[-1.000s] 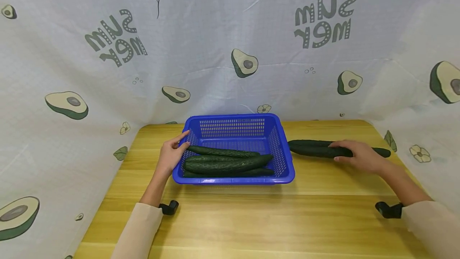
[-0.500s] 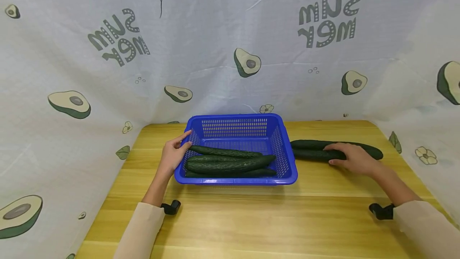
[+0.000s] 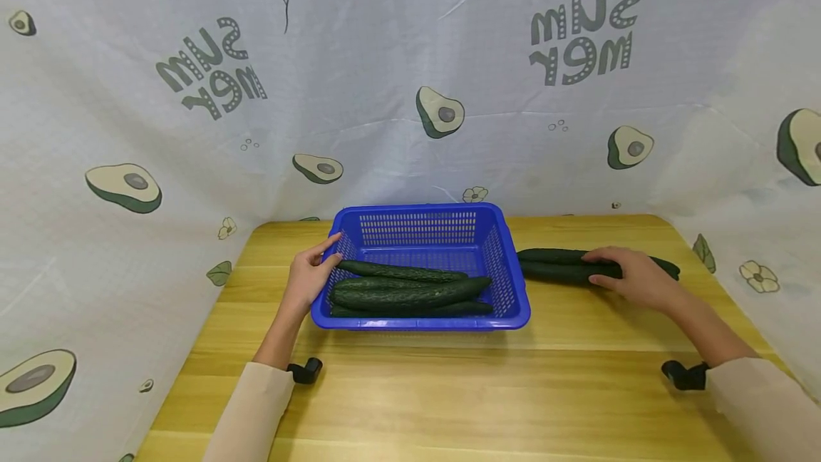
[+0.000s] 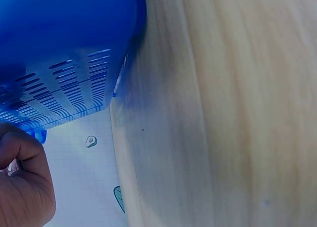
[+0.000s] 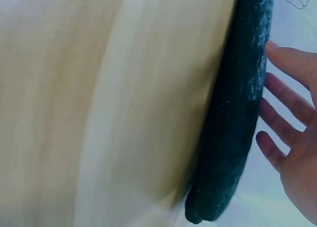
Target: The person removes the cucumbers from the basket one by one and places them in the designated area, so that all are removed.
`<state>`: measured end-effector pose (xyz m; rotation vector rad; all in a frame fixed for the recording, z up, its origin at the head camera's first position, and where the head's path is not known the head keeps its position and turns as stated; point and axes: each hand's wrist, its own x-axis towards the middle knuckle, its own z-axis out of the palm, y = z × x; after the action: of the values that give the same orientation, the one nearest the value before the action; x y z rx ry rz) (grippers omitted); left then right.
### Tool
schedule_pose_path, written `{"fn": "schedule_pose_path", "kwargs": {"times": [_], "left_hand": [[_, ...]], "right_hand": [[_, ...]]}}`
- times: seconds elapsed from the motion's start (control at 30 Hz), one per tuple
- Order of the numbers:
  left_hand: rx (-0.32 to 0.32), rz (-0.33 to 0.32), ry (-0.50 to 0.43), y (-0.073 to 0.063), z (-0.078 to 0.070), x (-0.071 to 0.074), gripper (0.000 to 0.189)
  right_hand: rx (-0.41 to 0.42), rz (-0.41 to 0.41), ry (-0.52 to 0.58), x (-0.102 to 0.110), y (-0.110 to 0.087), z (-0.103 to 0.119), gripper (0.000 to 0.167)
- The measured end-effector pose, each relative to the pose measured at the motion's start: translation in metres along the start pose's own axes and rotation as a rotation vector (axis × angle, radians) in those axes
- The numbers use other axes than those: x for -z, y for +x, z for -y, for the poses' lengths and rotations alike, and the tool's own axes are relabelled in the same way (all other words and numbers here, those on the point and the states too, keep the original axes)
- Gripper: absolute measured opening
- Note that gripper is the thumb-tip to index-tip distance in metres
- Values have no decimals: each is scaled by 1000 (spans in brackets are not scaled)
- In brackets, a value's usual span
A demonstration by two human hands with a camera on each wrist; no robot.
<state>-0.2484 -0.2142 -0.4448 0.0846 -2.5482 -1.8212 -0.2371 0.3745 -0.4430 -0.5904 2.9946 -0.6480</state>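
My left hand [image 3: 306, 278] grips the left rim of a blue plastic basket [image 3: 420, 323], with the thumb on the inner side. In the left wrist view, the curled hand [image 4: 25, 182] is at the slotted basket wall [image 4: 74, 83]. Several dark green cucumbers [image 3: 410, 294] lie lengthwise in the front half of the basket. To its right, two more cucumbers [image 3: 554, 271] lie side by side on the table. Over their right part is my right hand [image 3: 638, 278]. The right wrist view shows its fingers spread and nearly straight, fingertips right at the edge of a cucumber [image 5: 233, 108].
A light wooden table [image 3: 449, 391] carries everything. Behind it and along both sides hangs a pale curtain [image 3: 385, 34] printed with avocados and lettering. Black wrist cameras [image 3: 306, 371] sit on both forearms, just in front of the sleeves.
My right hand and the right ends of the table cucumbers have shifted a little to the left since one second ago. The left hand, the basket and its cucumbers stay as they were.
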Motion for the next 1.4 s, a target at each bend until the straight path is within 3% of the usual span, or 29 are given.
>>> {"fn": "schedule_pose_path", "kwargs": {"times": [0.27,0.43,0.63,0.9,1.4], "left_hand": [[22,26,3,-14,-29,3,49],[16,30,8,-20,-36,3,49],[25,32,-14,-19,-32,3,49],[3,3,-1,1,5,1,47],[-19,-24,17,0,5,0,45]], "right_hand": [[9,-23,15,13,6,9,45],[16,-46,25,20,12,23,49],[24,-59,8,23,25,46,52],[63,-69,42,18,45,79,53],[167,-46,128,2,78,140,54]]}}
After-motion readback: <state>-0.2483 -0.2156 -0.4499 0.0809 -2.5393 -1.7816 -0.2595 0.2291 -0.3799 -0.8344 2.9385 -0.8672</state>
